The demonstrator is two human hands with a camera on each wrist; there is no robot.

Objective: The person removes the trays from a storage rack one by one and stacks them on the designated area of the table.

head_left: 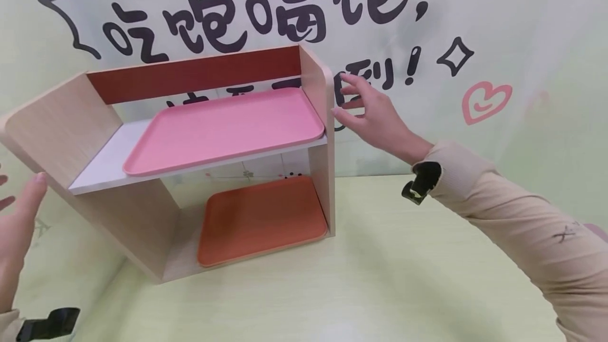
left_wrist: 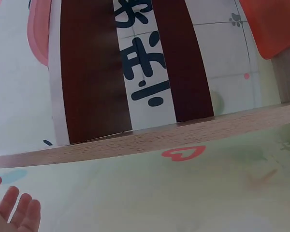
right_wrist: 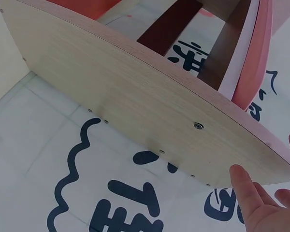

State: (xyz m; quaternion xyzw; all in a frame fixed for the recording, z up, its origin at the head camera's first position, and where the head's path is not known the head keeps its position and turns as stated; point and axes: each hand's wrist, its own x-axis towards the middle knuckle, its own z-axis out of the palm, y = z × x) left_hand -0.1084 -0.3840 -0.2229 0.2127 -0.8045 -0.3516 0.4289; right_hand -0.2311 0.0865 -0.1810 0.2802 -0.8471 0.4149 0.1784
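A two-tier wooden shelf (head_left: 123,220) with light side panels stands tilted in the head view. On its white upper board lies a pink tray (head_left: 228,128), and an orange tray (head_left: 263,220) lies on the bottom board. My left hand (head_left: 16,231), partly cut off by the frame, is beside the left panel with its fingers spread; the left wrist view shows its fingertips apart from the panel edge. Beside the top of the right panel is my right hand (head_left: 380,115), fingers loosely bent and holding nothing. Whether its fingertips touch the panel, I cannot tell.
The shelf stands on a pale yellow-green tabletop (head_left: 404,268). Behind it is a light wall (head_left: 537,30) with large dark characters and a pink heart outline (head_left: 486,102). Black straps with devices sit on both wrists.
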